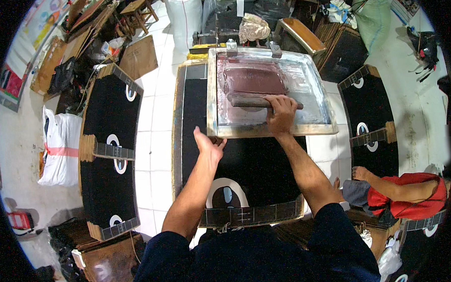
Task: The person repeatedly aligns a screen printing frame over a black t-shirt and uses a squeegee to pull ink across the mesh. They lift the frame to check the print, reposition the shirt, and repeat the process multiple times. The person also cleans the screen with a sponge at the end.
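A wooden-framed printing screen (265, 131) lies over the far part of a board covered in black cloth (246, 160). My left hand (211, 145) is at the screen's near left corner, with its fingers curled under the edge and its thumb pointing up. In my right hand (282, 111) is a squeegee with a dark bar handle (246, 100), set crosswise on the mesh. Just beyond the squeegee spreads a patch of brownish-maroon ink (255, 80). Near me on the cloth shows a printed cartoon eye (227, 194). The squeegee's blade is hidden.
Long boards with black printed cloth stand at left (107, 180) and right (371, 106). Metal clamps (231, 48) sit on the screen's far edge. At right, another person in a red top (406, 194) reaches toward a board. Sacks (184, 18) and an orange-lined tray (301, 33) lie beyond.
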{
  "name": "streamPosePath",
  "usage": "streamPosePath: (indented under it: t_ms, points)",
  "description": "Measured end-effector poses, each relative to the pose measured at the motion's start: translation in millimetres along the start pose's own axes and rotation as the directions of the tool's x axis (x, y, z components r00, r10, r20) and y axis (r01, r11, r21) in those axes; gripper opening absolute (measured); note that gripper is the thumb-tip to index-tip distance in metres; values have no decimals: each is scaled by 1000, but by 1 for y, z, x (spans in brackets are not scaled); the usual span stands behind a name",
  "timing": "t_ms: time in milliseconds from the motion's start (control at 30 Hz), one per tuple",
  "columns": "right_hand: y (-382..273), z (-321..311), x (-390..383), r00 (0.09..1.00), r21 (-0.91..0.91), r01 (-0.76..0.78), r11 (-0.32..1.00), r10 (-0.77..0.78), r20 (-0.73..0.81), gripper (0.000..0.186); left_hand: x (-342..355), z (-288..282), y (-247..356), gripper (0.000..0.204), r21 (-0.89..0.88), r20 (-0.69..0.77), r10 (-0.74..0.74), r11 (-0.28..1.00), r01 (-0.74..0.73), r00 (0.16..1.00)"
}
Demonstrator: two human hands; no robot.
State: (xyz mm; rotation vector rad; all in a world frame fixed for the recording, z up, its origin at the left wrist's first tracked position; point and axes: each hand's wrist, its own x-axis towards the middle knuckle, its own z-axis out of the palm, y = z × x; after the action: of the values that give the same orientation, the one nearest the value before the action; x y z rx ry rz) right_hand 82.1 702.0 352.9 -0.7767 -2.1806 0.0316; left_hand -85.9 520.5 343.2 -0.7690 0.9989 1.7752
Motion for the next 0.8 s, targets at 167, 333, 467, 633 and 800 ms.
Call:
streamPosePath:
  t_ms: [167,333,467,633,800]
  points:
    - [49,59,13,953,-80,-45,996,67,294,48,57,-67,-38,71,658,-48,613,614,-437,788]
    - [85,126,74,929,-104,45,994,-3,369,46,82,-87,-36,125,601,799,488,-620,-505,351]
    - [100,172,124,949,-161,103,982,-49,310,40,87,-87,-36,129,551,835,447,-697,-460,321]
    - [105,197,127,923,-203,61,977,23,385,42,85,-84,-38,125,606,794,470,-659,-445,385]
    - [95,171,95,922,-210,104,972,-15,388,45,84,-83,-37,124,594,802,456,-672,-442,386]
